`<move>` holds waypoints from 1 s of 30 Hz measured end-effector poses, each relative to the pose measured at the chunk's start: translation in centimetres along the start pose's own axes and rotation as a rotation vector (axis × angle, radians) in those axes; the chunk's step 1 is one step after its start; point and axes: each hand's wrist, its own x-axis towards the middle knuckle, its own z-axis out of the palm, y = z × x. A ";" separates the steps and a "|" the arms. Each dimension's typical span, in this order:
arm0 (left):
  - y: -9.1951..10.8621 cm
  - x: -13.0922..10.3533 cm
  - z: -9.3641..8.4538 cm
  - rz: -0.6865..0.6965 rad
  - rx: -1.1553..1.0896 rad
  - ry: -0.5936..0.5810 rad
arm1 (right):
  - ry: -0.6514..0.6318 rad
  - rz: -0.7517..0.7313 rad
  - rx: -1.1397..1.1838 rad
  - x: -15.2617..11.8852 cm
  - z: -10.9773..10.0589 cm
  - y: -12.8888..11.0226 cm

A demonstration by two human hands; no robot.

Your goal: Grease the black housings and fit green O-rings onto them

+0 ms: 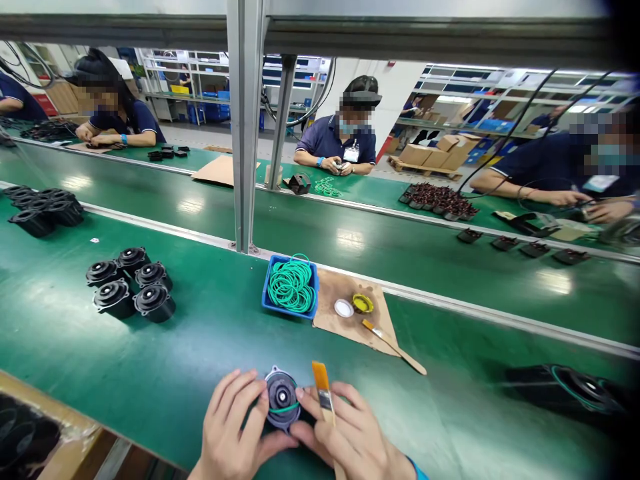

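Observation:
Low in the view, my left hand [233, 423] grips the side of a round, dark motor housing [277, 385] that faces up toward me. A green rubber ring [286, 408] lies partly across its face, below the central shaft. My right hand [353, 430] has a flat paintbrush [324, 399] tucked in its fingers, orange bristles pointing up. Its thumb and fingertip also press at the right edge of the housing, by the ring. The underside of the housing is hidden. Ahead stands a blue bin [265, 297] of green rings.
A cardboard sheet [325, 293] carries a yellow pot [363, 303], a white lid [344, 308] and a second brush [400, 350]. Several black housings [114, 299] stand left; another with a green ring [575, 390] is at right. A metal post [244, 133] rises ahead. Co-workers sit across the conveyor [310, 227].

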 end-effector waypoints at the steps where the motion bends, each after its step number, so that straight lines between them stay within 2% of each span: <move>1: 0.1 -0.2 0.1 0.010 -0.005 0.004 | -0.005 -0.033 -0.005 0.0 -0.2 0.1; 8: 1.1 -0.9 0.4 -0.004 0.005 0.045 | -0.055 -0.182 0.023 0.1 -0.9 1.7; 16: 1.7 -1.4 0.1 0.024 0.088 -0.016 | -0.070 -0.263 0.074 -1.2 -0.5 1.3; 21: 1.7 -0.9 -0.1 0.056 0.100 0.004 | -0.029 -0.305 0.011 -1.3 -0.3 1.3; 26: 1.8 -0.5 0.0 0.081 0.068 0.060 | 0.077 -0.405 0.002 -0.9 1.0 1.1; 28: 1.7 -0.7 -0.1 0.109 0.071 0.050 | 0.078 -0.395 0.053 -0.8 1.3 0.8; 30: 1.3 -1.1 -0.2 0.133 0.087 0.012 | 0.028 -0.312 0.136 -0.8 1.1 0.6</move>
